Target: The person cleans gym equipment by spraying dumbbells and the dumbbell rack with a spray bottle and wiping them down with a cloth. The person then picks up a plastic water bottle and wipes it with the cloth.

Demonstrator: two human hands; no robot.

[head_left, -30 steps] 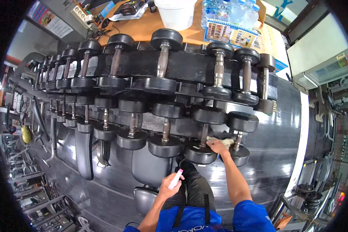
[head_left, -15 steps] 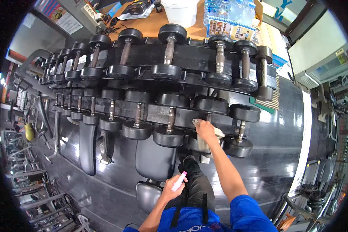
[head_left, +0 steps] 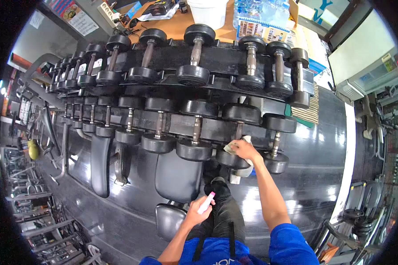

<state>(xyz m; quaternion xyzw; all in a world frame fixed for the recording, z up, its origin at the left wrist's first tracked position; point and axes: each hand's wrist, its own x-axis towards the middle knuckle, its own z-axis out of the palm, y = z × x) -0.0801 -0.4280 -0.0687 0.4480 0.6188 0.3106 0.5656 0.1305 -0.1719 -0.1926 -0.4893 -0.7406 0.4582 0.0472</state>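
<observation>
My right hand (head_left: 244, 149) is closed on a pale cloth (head_left: 247, 140), which lies against the lower end of a black dumbbell (head_left: 242, 113) on the lower rack tier. Part of the cloth hangs below the hand. My left hand (head_left: 197, 213) is wrapped round a small white bottle with a pink top (head_left: 206, 202), held above my legs, apart from the rack. Just right of my right hand is another dumbbell (head_left: 276, 163); to its left stands a dumbbell with a metal handle (head_left: 193, 150).
Dumbbells line the upper tier (head_left: 216, 57) of the rack. Behind it is a wooden table (head_left: 172, 27) with a white bucket (head_left: 209, 13), water bottles (head_left: 261, 15) and a calendar (head_left: 261, 32). A padded bench (head_left: 178, 176) stands below the rack.
My right hand with the cloth has moved left from beside the dumbbell, across its handle, then down onto its lower end. My left hand keeps the bottle. The view has shifted slightly.
</observation>
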